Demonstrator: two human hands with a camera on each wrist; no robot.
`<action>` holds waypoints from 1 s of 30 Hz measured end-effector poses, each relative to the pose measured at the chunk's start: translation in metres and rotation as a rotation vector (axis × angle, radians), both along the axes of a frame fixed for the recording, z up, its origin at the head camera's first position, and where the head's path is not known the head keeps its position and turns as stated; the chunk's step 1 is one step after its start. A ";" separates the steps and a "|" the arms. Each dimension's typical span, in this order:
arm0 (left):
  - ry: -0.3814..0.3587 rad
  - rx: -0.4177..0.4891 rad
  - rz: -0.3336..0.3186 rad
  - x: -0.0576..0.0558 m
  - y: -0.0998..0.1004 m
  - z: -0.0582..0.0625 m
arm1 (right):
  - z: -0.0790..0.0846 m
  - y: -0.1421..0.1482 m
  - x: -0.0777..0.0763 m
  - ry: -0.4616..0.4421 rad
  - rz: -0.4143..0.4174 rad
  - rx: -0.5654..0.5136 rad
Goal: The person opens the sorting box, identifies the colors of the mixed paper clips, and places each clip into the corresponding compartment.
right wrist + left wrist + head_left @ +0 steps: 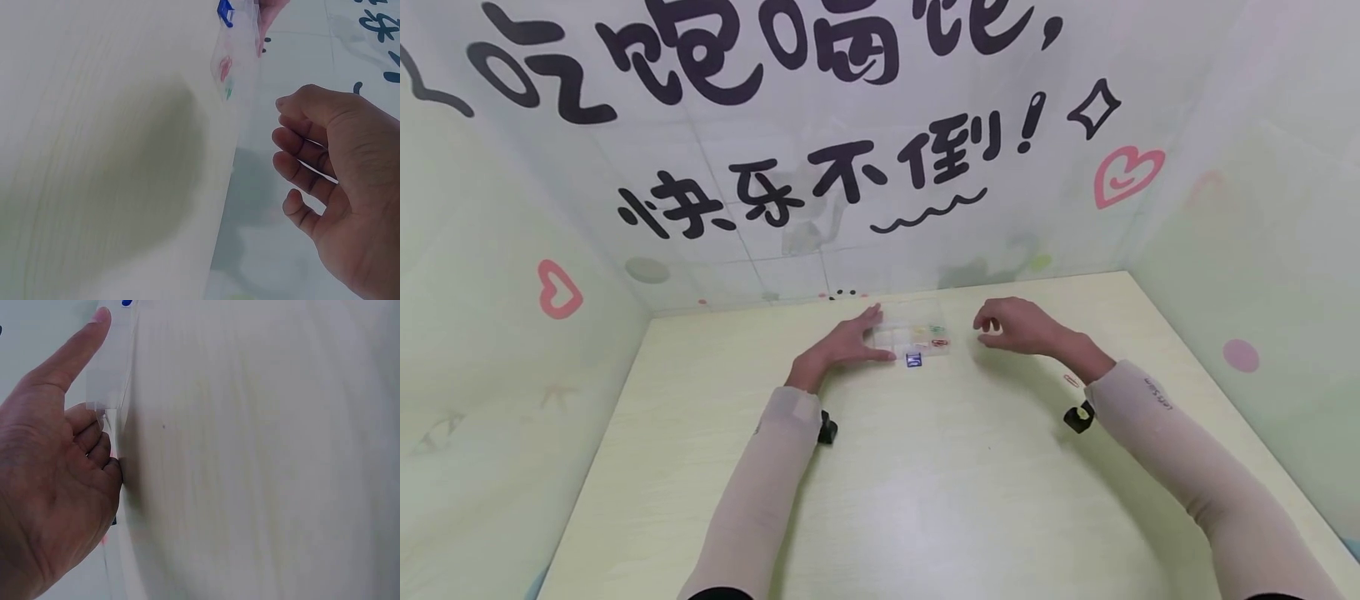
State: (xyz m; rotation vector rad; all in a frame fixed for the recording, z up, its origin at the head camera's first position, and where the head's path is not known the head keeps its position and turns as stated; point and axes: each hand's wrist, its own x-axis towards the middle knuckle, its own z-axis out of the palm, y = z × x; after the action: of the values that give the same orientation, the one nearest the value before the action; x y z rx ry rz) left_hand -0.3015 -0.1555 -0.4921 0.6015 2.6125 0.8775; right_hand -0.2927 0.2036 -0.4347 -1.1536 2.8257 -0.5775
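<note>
My left hand (846, 340) holds the left end of a clear plastic compartment box (891, 317), its thumb along the near side and its fingers at the far side. In the left wrist view the thumb of the left hand (56, 450) lies against the box wall (112, 381). Small coloured clips, among them a red paper clip (939, 342) and a green one (936, 329), sit in the box's right part. A blue latch (913, 360) is on its near edge. Right of the box hovers my right hand (1018, 327), loosely curled; the right wrist view shows nothing between its fingers.
A reddish paper clip (1071, 381) lies on the pale wooden table (917, 475), near the right wrist. Behind the box rises a white printed wall sheet (820, 208). Black camera mounts (1078, 417) are strapped under both wrists.
</note>
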 end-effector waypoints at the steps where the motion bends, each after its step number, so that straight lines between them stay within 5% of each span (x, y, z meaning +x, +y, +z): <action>1: 0.000 -0.001 -0.001 0.000 0.000 0.000 | 0.001 0.004 0.001 0.005 0.001 0.001; 30: -0.013 0.015 0.005 0.000 -0.002 -0.002 | -0.009 0.105 0.035 -0.066 -0.094 0.033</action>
State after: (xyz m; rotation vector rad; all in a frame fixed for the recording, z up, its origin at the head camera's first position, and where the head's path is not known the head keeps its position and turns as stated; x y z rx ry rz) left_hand -0.3017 -0.1577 -0.4936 0.5913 2.5999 0.8998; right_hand -0.2580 0.3090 -0.4433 -0.9823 2.8346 -0.5601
